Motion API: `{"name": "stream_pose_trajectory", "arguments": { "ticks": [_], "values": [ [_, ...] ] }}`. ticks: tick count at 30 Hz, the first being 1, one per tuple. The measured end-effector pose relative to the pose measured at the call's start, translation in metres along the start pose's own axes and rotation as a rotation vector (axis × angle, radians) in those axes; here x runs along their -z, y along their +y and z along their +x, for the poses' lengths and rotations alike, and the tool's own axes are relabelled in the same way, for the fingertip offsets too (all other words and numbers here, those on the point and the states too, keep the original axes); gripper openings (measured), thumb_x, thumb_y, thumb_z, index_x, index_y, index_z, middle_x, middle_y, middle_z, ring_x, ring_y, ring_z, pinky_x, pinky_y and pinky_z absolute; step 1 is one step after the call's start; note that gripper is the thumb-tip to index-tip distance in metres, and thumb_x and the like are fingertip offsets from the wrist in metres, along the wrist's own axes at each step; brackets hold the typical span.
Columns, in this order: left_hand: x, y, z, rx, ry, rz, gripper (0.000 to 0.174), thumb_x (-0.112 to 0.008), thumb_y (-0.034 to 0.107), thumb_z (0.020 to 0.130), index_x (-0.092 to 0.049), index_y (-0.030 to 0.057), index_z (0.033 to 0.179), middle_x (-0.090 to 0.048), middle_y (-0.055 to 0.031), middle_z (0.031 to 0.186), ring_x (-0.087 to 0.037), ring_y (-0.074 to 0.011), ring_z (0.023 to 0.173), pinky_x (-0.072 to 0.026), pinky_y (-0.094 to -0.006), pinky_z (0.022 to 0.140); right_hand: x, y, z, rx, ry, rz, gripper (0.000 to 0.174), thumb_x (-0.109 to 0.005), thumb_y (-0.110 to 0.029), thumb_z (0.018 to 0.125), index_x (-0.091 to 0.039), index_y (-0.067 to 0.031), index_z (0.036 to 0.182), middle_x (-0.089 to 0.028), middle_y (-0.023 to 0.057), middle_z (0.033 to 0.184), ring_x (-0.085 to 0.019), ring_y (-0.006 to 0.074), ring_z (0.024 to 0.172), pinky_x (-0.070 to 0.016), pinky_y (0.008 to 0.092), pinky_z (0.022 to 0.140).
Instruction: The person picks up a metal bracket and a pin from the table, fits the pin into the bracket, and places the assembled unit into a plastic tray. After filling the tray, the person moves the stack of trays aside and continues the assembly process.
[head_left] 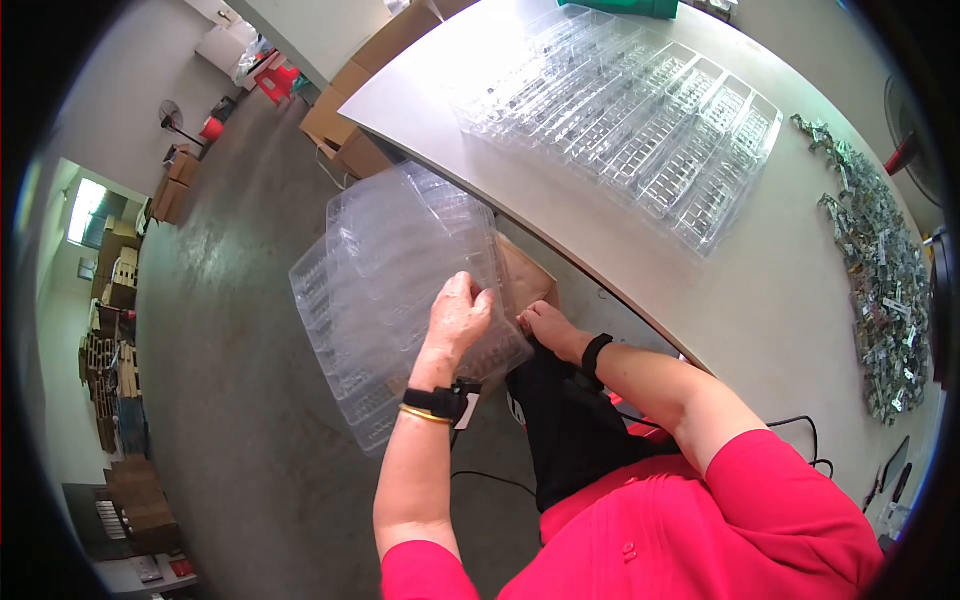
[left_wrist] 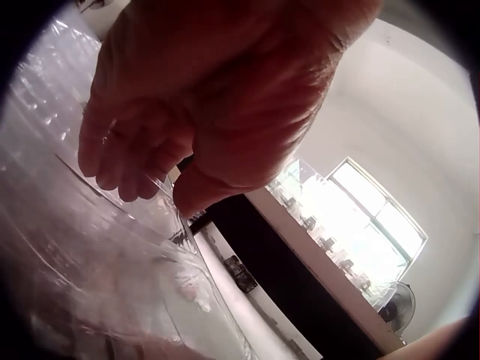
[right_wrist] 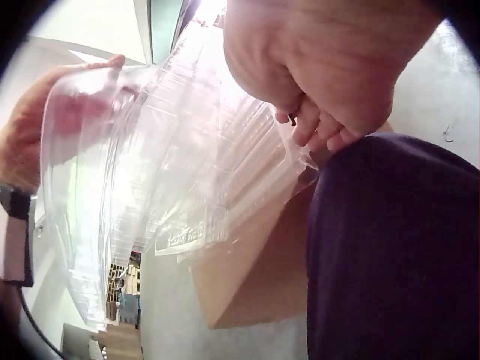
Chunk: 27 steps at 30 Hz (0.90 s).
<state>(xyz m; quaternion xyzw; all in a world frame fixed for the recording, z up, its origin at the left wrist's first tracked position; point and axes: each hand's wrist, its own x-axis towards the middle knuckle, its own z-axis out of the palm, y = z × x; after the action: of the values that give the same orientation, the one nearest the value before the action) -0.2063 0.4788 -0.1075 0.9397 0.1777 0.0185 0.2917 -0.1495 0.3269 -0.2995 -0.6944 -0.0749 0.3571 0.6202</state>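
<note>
Several clear plastic trays (head_left: 385, 270) fan out in a loose stack beside the table, over the floor. My left hand (head_left: 460, 318) grips their near edge; in the left wrist view the thumb and curled fingers of the left hand (left_wrist: 161, 142) close around a tray edge (left_wrist: 169, 206). Beside the person's dark-clothed knee, my right hand (head_left: 553, 330) has curled fingers. A small dark piece (right_wrist: 292, 118) shows between the fingers of the right hand (right_wrist: 322, 82) in the right wrist view, close to a tray corner (right_wrist: 304, 159); whether they touch that corner is unclear.
More clear trays holding rows of small parts (head_left: 650, 130) lie on the white table (head_left: 755, 290). A long pile of metal pieces (head_left: 880, 270) lines its right side. An open cardboard box (head_left: 525, 270) stands below the table edge, near the knee. Cables cross the floor.
</note>
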Motion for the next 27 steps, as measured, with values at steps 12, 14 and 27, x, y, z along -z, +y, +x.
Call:
{"name": "stream_pose_trajectory", "arguments": {
  "ticks": [12,14,27],
  "values": [
    [-0.014,0.013,0.044,-0.036,0.109,-0.065,0.03,-0.065,0.028,0.087,-0.067,-0.0007,0.095,-0.068,-0.0209,0.096,-0.065,-0.0373,0.093,-0.0513,-0.0425,0.085,0.031,-0.042,-0.052,-0.282,-0.129,0.051,0.026,-0.048,-0.023,0.098,-0.063,-0.0024,0.105,-0.07,0.0092,0.101,-0.066,0.0205,0.092,-0.0526,0.0343,0.077],
    [-0.015,0.009,0.048,-0.07,0.126,-0.038,0.03,-0.064,0.027,0.088,-0.068,-0.0006,0.097,-0.068,-0.0215,0.098,-0.065,-0.0379,0.095,-0.0516,-0.0427,0.086,0.038,-0.042,-0.059,-0.308,-0.147,-0.024,0.027,-0.047,-0.022,0.098,-0.064,-0.0018,0.106,-0.071,0.0104,0.101,-0.067,0.0213,0.09,-0.0538,0.0356,0.075],
    [-0.002,0.01,0.031,-0.143,0.207,0.077,0.026,-0.06,0.018,0.089,-0.068,-0.0007,0.104,-0.067,-0.0227,0.109,-0.063,-0.0395,0.107,-0.05,-0.0462,0.095,0.063,-0.116,-0.138,-0.515,-0.611,-0.75,0.034,-0.046,-0.023,0.097,-0.07,0.0003,0.095,-0.075,0.0113,0.094,-0.073,0.0227,0.084,-0.0589,0.0341,0.072]
  ]
}}
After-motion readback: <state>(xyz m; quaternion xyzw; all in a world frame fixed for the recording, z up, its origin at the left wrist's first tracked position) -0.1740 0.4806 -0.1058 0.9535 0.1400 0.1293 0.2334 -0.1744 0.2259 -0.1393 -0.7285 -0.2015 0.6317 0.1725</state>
